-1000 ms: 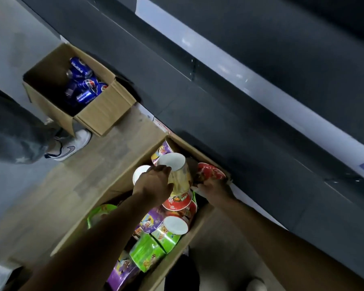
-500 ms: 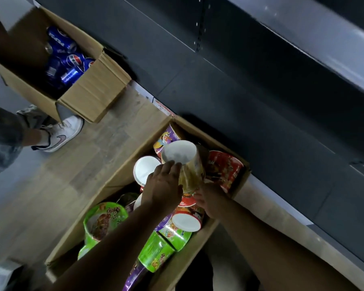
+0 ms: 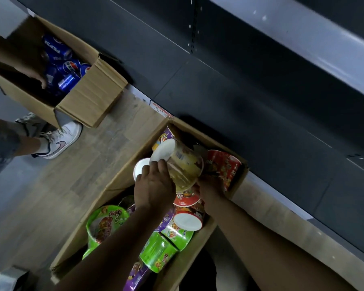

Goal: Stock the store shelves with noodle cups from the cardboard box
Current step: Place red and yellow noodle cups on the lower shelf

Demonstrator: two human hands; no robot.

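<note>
The left grip (image 3: pixel 153 185) clasps one yellow noodle cup (image 3: pixel 183 164), tilted on its side just above the cardboard box (image 3: pixel 122 177) on the wooden floor (image 3: pixel 67 185). The right grip (image 3: pixel 210 191) reaches beneath that cup, and its fingers are hidden, so its hold cannot be told. Three green cups (image 3: pixel 105 223) and three red cups (image 3: pixel 223 166) show inside the box. A second box (image 3: pixel 88 101) holds blue cans (image 3: pixel 68 67).

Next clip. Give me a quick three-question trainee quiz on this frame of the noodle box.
1. True or false: the left hand grips a yellow noodle cup tilted, white base showing.
2. The other cardboard box holds: A) noodle cups B) blue Pepsi cans C) bottles.
3. What colour is the corner cup in the noodle box, beside the right hand?
Key: 1 true; 2 B; 3 red.
</note>
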